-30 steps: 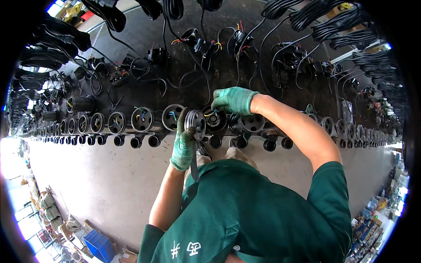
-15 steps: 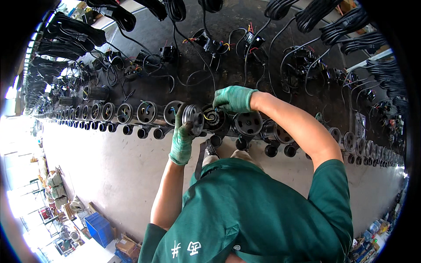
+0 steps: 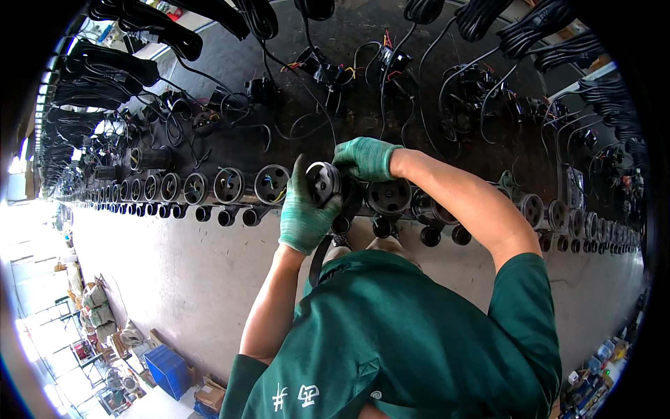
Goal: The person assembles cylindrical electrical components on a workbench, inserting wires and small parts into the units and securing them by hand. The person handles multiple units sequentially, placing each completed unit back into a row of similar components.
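A round black cover [image 3: 323,183] with holes in its face is gripped at its edge by my left hand [image 3: 307,215], thumb and fingers wrapped round its rim. It tilts over a black cylindrical housing [image 3: 354,199], whose open end it hides. Against the cover's far right side, my right hand [image 3: 368,158] is closed with fingers bent down; whatever they pinch is hidden. Both hands wear green gloves. Just to the right is another housing [image 3: 389,197] with a holed round end. On the left, a similar housing [image 3: 272,184] has coloured wires at its end.
Similar housings line the near edge of the dark bench [image 3: 293,150] in both directions. Farther back lie small black wired assemblies [image 3: 324,70] with thin cables. Bundled black cables [image 3: 259,19] hang along the far side. A blue crate [image 3: 167,370] stands at the lower left.
My left hand has brought the cover rightward over the open housing and turned its holed face up. My right hand stays close by, its fingers now beside the cover. The view has shifted slightly.
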The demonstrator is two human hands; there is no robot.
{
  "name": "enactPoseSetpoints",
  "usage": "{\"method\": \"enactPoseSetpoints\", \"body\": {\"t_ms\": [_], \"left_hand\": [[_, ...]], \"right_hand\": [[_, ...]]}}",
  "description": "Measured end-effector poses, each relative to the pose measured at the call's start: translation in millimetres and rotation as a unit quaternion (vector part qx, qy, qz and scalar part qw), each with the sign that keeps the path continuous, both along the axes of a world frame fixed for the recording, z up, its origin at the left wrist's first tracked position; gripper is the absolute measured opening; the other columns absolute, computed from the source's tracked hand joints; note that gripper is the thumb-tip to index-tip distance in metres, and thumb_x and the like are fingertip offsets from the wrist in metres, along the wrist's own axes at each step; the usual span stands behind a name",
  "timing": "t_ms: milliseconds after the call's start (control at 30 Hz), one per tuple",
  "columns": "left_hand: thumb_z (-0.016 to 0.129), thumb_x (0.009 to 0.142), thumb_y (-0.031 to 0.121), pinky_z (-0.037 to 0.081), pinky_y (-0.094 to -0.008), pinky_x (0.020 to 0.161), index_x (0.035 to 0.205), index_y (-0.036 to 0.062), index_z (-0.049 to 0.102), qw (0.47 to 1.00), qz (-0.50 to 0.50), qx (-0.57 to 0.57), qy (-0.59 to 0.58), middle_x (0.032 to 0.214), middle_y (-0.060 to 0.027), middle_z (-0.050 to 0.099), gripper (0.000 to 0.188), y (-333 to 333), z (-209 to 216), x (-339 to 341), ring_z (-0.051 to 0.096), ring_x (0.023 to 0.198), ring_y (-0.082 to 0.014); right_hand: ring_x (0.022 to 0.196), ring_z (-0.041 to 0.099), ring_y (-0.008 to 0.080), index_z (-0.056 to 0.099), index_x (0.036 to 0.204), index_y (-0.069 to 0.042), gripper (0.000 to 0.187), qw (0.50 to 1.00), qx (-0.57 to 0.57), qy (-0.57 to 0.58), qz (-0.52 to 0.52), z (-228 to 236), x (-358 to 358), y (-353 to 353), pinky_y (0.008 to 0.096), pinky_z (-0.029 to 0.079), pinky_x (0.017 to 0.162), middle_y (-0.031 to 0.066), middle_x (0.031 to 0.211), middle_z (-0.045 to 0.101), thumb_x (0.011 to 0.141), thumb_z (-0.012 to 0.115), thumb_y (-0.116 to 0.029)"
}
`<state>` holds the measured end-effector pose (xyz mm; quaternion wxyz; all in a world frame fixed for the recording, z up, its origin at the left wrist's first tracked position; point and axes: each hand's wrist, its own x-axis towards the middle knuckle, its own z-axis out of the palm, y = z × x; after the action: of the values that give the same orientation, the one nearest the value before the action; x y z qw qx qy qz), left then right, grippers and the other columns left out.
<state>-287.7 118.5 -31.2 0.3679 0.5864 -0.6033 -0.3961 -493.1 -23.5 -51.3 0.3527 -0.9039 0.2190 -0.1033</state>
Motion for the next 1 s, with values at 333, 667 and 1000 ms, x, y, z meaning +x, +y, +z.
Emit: {"method": "enactPoseSetpoints", "body": {"t_ms": [333,667,1000], "left_hand": [[0.097,0.069,0.038,0.06,-0.0478,0.094,0.164,0.0088,0.032,0.971,0.04,0.003,-0.234,0.133,-0.0275,0.056,0.118,-6.3,24.8,-11.9,0.067,0.115,-0.043],[0.097,0.065,0.051,0.061,-0.0479,0.093,0.155,0.0082,0.048,0.934,0.018,0.114,-0.337,0.137,-0.0298,0.054,0.111,-18.2,44.0,-28.1,0.069,0.113,-0.045],[0.096,0.066,0.051,0.061,-0.0472,0.092,0.147,0.0022,0.052,0.939,0.042,0.131,-0.316,0.134,-0.0298,0.055,0.104,-18.2,40.7,-31.6,0.069,0.111,-0.0448]], "right_hand": [[0.102,0.07,0.0367,0.075,0.107,-0.006,0.019,0.998,0.054,-0.011,-0.001,-4.7,-3.3,-2.9,0.043,0.056,0.089,0.015,0.109,0.07,0.09,0.072,-0.013],[0.108,0.073,0.0334,0.073,0.126,-0.008,0.03,0.983,0.169,0.034,-0.06,-5.8,-10.3,-2.4,0.0412,0.058,0.094,0.0153,0.118,0.075,0.097,0.07,-0.013],[0.114,0.068,0.0451,0.057,0.142,-0.009,0.046,0.963,0.11,0.176,-0.17,46.1,7.9,46.1,0.0536,0.055,0.096,0.0247,0.119,0.073,0.103,0.06,-0.032]]}}
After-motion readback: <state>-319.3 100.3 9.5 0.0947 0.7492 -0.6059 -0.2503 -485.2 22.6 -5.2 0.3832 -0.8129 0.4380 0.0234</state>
